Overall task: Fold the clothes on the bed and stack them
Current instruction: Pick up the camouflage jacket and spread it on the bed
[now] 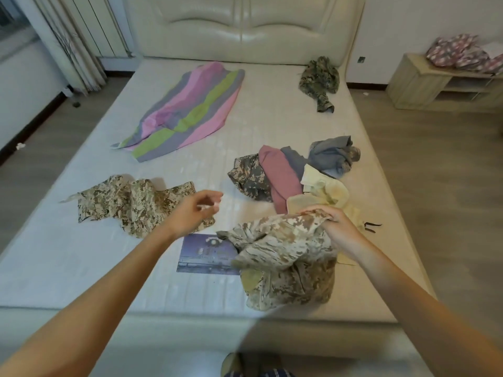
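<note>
The right grip [340, 229] is clenched on a bunched fold of a tan desert-camouflage fabric garment [285, 257]. The garment hangs in a crumpled wad just right of the purple-blue printed label [201, 257] on the white mattress of the bed [81, 268], covering the label's right edge. The left grip [194, 210] hovers just beyond the label, fingers loosely curled with nothing in them that I can make out.

Held at one point only, the garment looks likely to go down twisted unless the free hand finds a second edge. The wad also hangs close to the bed's foot edge, nearer me than the label, so a loose shake could drop it to the floor. The right grip sits against a pale yellow cloth [326, 191], part of the mixed heap of grey camouflage, pink and blue-grey clothes [285, 175] beyond and right of the label, and a pull could drag that along. A second tan camouflage piece [130, 202] lies crumpled beyond and left of the label. I see no stack yet.
</note>
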